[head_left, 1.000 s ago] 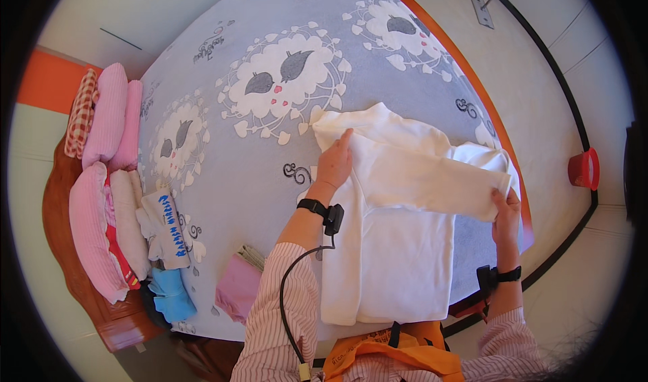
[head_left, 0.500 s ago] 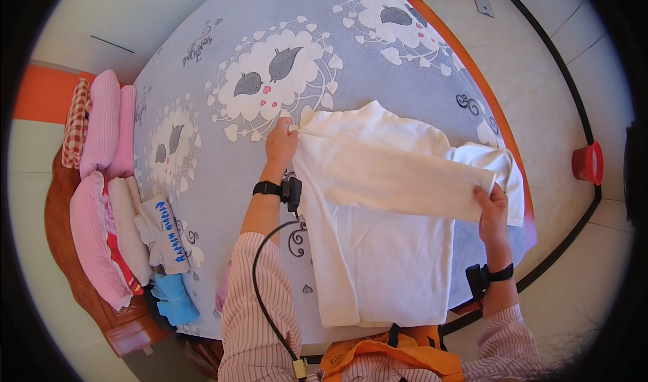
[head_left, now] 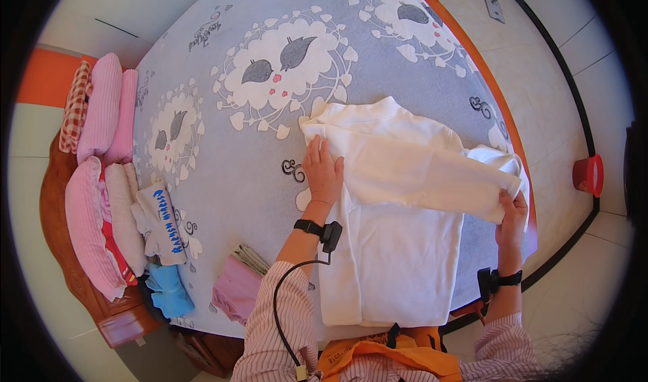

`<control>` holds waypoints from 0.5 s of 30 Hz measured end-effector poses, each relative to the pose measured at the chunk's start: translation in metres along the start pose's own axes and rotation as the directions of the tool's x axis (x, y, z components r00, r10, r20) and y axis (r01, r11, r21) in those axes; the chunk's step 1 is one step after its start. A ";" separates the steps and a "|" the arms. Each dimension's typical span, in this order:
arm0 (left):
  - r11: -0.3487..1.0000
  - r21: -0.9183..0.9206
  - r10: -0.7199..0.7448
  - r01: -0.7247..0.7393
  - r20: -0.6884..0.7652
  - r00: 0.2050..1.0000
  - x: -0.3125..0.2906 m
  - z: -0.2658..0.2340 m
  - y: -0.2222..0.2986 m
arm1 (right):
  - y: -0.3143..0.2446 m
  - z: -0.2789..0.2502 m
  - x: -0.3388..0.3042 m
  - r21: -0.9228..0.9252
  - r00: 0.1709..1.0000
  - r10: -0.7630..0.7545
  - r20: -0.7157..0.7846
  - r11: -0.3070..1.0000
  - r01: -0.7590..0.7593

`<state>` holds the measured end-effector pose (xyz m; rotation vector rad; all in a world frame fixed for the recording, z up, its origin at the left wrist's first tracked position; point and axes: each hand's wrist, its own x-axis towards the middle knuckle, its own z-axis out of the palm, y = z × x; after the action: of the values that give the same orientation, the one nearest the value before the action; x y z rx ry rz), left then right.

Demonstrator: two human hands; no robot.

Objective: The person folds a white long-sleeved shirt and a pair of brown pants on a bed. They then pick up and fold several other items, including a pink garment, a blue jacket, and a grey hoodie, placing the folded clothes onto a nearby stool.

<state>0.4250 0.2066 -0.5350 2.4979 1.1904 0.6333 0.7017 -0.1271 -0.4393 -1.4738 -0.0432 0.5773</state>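
Note:
A white long-sleeved top [head_left: 405, 260] lies spread on the bed, its collar away from me. One sleeve is folded across the chest and runs to the right; the other pokes out beneath it at the far right. My left hand [head_left: 324, 174] rests on the top's left edge near the shoulder fold, fingers stretched out and lying flat. At the right, my right hand [head_left: 513, 213] pinches the cuff of the folded sleeve, with the thumb on top and the other fingers partly hidden.
Under the top is a grey bed cover [head_left: 250, 172] with bird patterns. Pink pillows [head_left: 101, 112], a grey folded garment [head_left: 160, 223] and a blue cloth [head_left: 169, 291] lie along the left. Pink folded clothing [head_left: 236, 284] sits beside my left forearm. A red bucket [head_left: 587, 174] stands beyond the bed.
My left hand has let go of the shoulder corner and moved right and nearer, onto the top's edge. My right hand keeps the cuff and has shifted slightly right. The view has shifted slightly.

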 end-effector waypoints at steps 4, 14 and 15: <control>0.995 0.098 -0.014 0.007 0.066 0.998 -0.001 0.014 0.000 | 0.007 -0.002 -0.004 -0.007 0.998 -0.048 -0.044 0.999 0.048; 0.993 0.091 0.061 -0.073 0.129 0.990 0.003 0.012 0.003 | 0.007 -0.028 -0.008 0.004 0.994 -0.068 -0.087 0.998 0.069; 0.994 0.083 0.062 -0.073 0.126 0.990 0.001 0.009 0.006 | 0.006 -0.028 -0.013 0.002 0.992 -0.074 -0.100 0.997 0.074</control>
<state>0.4342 0.2030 -0.5400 2.6177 1.1160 0.4444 0.6991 -0.1577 -0.4440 -1.4873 -0.0182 0.4432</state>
